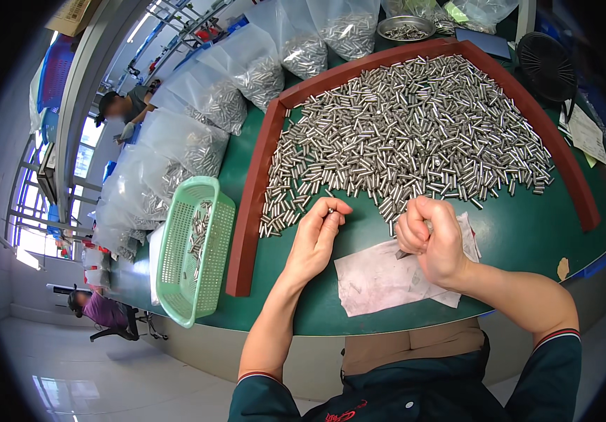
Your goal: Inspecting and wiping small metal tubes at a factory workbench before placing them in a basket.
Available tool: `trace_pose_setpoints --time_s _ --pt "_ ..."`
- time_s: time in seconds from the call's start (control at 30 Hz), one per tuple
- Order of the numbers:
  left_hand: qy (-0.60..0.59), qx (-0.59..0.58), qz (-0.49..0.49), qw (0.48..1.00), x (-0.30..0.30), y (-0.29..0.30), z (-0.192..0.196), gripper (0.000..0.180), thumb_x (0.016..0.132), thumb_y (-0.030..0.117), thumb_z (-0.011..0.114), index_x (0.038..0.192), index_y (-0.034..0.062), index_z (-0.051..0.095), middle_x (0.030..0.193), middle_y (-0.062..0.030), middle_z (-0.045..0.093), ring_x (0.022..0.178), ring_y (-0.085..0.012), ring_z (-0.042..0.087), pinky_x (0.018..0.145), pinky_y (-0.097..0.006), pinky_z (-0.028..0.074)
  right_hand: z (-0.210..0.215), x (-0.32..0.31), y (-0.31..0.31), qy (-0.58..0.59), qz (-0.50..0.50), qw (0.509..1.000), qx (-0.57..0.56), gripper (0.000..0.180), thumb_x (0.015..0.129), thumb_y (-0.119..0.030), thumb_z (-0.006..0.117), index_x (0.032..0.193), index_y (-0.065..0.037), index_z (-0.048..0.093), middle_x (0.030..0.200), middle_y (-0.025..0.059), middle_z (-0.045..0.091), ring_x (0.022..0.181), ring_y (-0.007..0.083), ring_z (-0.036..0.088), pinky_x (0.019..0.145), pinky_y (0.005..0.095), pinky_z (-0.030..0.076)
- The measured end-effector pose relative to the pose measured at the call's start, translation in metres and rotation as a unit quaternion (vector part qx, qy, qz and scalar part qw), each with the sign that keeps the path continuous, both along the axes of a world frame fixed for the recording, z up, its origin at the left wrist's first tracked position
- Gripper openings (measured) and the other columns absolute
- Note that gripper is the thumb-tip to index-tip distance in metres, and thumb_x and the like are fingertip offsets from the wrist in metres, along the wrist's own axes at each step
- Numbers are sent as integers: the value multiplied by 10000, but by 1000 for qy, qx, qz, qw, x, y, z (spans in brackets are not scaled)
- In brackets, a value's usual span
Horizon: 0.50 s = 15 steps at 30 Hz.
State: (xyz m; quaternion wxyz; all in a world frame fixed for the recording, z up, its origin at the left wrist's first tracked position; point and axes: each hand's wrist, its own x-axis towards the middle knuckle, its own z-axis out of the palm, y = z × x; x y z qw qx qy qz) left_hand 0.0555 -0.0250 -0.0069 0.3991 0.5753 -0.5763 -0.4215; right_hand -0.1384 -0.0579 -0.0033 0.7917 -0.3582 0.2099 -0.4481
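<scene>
A large heap of short, shiny metal pins (408, 133) is spread over the green tabletop in front of me. At the heap's near edge, my left hand (315, 243) is closed in a pinch, with the small end of a metal pin showing between thumb and forefinger. My right hand (431, 238) makes a fist above a stained pinkish-white cloth (373, 278). Something small and grey shows under that fist, but the curled fingers hide most of it. The cloth lies flat near the table's front edge.
A dark red wooden frame (243, 246) borders the heap. On its left stands a light green perforated basket (164, 281) with some pins inside. Clear bags of pins (218, 98) line the far left. A metal bowl (405, 28) and black fan (546, 65) stand behind. Two people are farther off.
</scene>
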Motion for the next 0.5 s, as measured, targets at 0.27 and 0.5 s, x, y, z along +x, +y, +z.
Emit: trace_pose_setpoints --time_s 0.27,0.5 --pt "-108 -50 -1 993 -16 5 4 117 870 64 423 969 6 399 639 -55 434 547 -137 402 528 -265 360 -2 -4 -1 -11 10 1000 5 353 834 -187 330 501 -86 272 442 -10 276 405 72 217 394 239 187" --pt "-287 -146 -183 929 -46 19 13 155 769 19 507 916 16 456 639 -149 534 591 -303 537 527 -391 412 0 -2 -3 10 5 1000 4 373 854 -220 317 504 -100 271 425 -9 262 401 87 209 408 249 181"
